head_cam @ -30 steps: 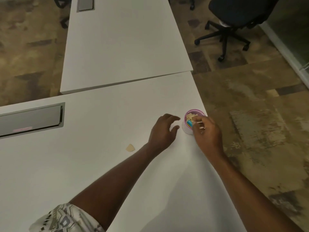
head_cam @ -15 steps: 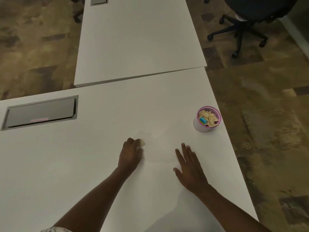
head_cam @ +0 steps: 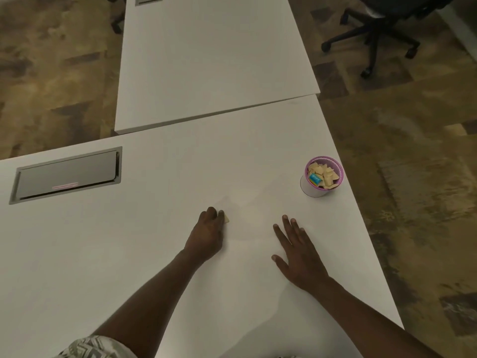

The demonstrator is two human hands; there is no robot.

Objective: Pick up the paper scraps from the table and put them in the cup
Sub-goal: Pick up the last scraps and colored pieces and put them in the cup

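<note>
A small cream paper scrap (head_cam: 227, 219) lies on the white table (head_cam: 103, 254), partly under the fingertips of my left hand (head_cam: 207, 235). The fingers curl over it and only its right corner shows. My right hand (head_cam: 296, 251) lies flat on the table with fingers spread, holding nothing. A purple-rimmed cup (head_cam: 322, 177) stands near the table's right edge, far right of both hands. It holds several cream scraps and a blue piece.
A grey cable hatch (head_cam: 67, 174) is set into the table at the left. A second white table (head_cam: 211, 60) adjoins at the back. A black office chair (head_cam: 382, 29) stands on the patterned carpet beyond the right edge.
My right hand left the cup and came down flat on the table. My left hand moved left onto the loose scrap and its fingers closed over it.
</note>
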